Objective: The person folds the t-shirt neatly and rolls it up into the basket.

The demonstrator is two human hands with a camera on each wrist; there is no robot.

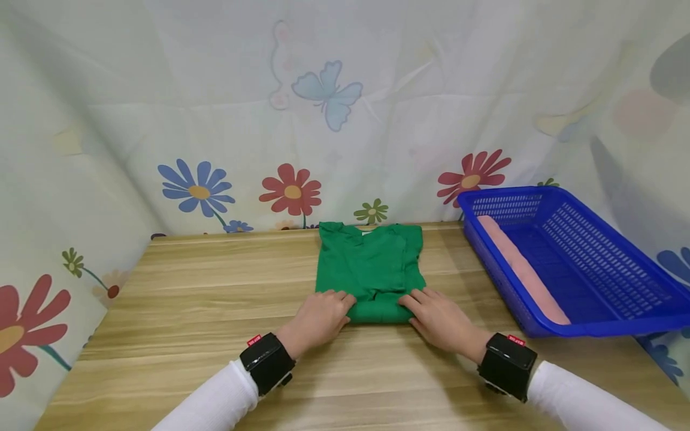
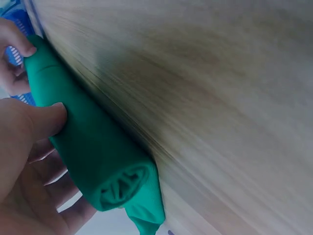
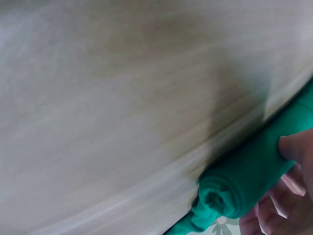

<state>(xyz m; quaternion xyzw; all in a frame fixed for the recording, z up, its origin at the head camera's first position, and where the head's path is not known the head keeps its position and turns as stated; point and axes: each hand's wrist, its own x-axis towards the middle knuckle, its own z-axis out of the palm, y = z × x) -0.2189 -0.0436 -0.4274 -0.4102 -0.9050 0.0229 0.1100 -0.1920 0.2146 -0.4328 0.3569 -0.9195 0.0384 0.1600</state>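
Observation:
A green T-shirt [image 1: 372,263] lies on the wooden table, its neckline at the far side and its near end wound into a thick roll. My left hand [image 1: 321,314] grips the left part of the roll, with the thumb pressing its near face and the fingers over the far side. On the right part, my right hand [image 1: 439,317] holds it the same way. Both wrist views show the spiral end of the roll, in the left wrist view as a green roll [image 2: 93,132] and in the right wrist view as a green roll [image 3: 249,171].
To the right stands a blue plastic basket [image 1: 609,328] with perforated sides. A pink rolled cloth [image 1: 523,269] lies along its left inner wall. Behind the wooden table [image 1: 215,299] hangs a white curtain [image 1: 215,90] with flower and butterfly prints.

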